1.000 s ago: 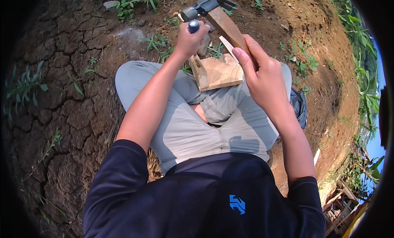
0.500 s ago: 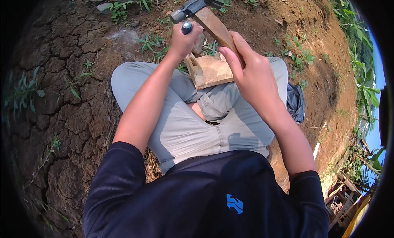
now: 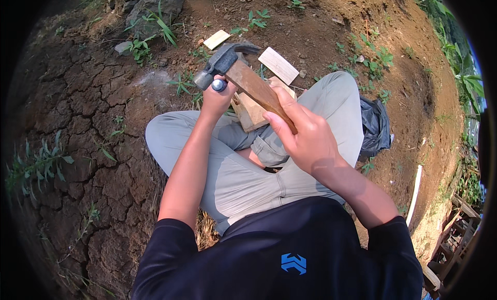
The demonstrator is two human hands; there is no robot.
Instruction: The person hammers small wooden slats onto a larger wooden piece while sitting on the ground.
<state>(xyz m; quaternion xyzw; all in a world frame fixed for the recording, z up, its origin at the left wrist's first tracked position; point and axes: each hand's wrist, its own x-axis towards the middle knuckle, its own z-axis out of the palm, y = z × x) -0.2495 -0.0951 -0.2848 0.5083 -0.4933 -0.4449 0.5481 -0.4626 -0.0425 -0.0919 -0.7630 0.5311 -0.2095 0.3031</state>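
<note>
Hammer (image 3: 253,88) has shifted, handle now over more of the wood block (image 3: 251,117), which sits at the crossed legs. Near side of block: right hand (image 3: 312,138), grip wrapped on hammer handle. Left of block: left hand (image 3: 211,102), grip closed round metal-capped tool (image 3: 219,85); hammer head beside cap, contact unclear. Beyond block: two pale wood pieces (image 3: 278,65), now visible. Both tools remain in hand.

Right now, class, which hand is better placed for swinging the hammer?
Probably the right hand: it holds the hammer by its wooden handle, while the left hand grips a tool with a round, shiny end.
</note>
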